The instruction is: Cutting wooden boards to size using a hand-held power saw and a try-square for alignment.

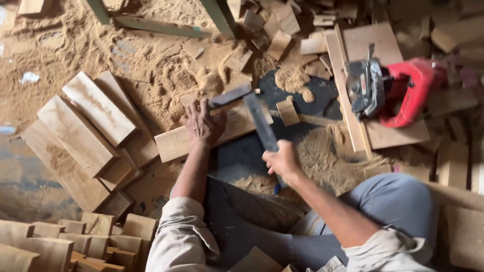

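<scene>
My left hand [202,122] lies flat, fingers spread, on a long wooden plank [174,143] that rests on the sawdust-covered floor. A dark metal try square [259,118] lies across the plank's right end, with its short arm pointing left past my left fingertips. My right hand [280,162] grips the near end of the square's long blade. A blue pencil tip [276,189] sticks out under that hand. My knee in grey trousers [398,201] is at the right.
A red electric circular saw [398,88] sits on boards at the right. Cut planks [85,126] are stacked at the left, and short wood blocks [75,247] pile at the bottom left. Offcuts [282,30] and sawdust heaps lie beyond the plank.
</scene>
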